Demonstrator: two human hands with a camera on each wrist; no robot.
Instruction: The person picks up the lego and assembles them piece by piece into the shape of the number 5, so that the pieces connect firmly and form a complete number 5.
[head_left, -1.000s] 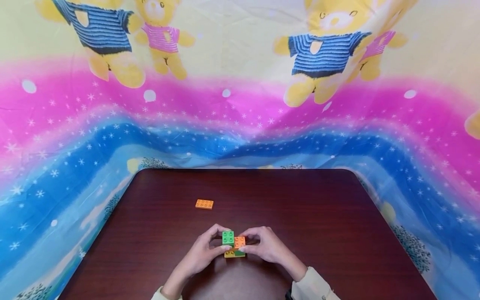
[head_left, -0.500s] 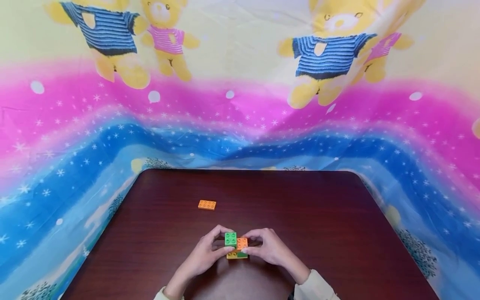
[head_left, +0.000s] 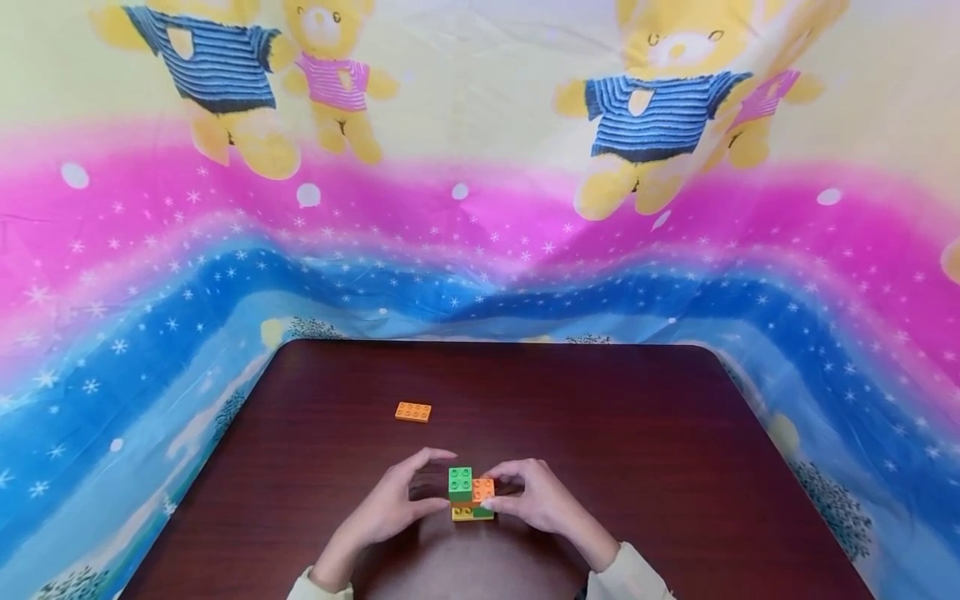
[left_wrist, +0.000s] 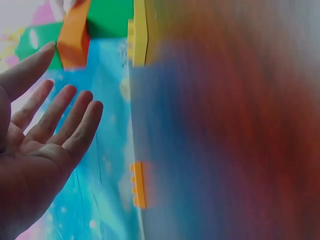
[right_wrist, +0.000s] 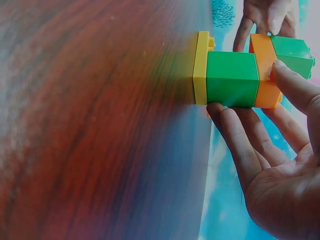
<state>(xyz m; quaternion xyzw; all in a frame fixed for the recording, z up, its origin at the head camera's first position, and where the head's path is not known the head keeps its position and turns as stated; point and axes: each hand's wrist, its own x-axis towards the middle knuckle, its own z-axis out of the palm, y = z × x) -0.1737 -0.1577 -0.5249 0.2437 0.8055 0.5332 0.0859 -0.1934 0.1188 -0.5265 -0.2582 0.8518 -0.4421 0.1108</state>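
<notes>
A small stack of toy building bricks stands on the table near its front. At the bottom is a thin yellow plate [right_wrist: 200,70], with a green brick [right_wrist: 231,80] on its right part. An orange brick [head_left: 484,488] lies across that, and a second green brick [head_left: 460,485] tops its left end. My right hand [head_left: 542,498] pinches the orange brick, thumb on the near side and fingers behind. On the stack's left, my left hand [head_left: 390,500] is spread, thumb and fingers apart from the top green brick.
A loose orange plate [head_left: 413,412] with studs lies on the dark wooden table [head_left: 600,417], beyond the stack and to its left. Patterned cloth [head_left: 480,208] with bears hangs around the table's back and sides.
My left hand has let go of the top green brick and drawn slightly left, its fingers spreading. The right hand keeps its hold. The stack looks unchanged.
</notes>
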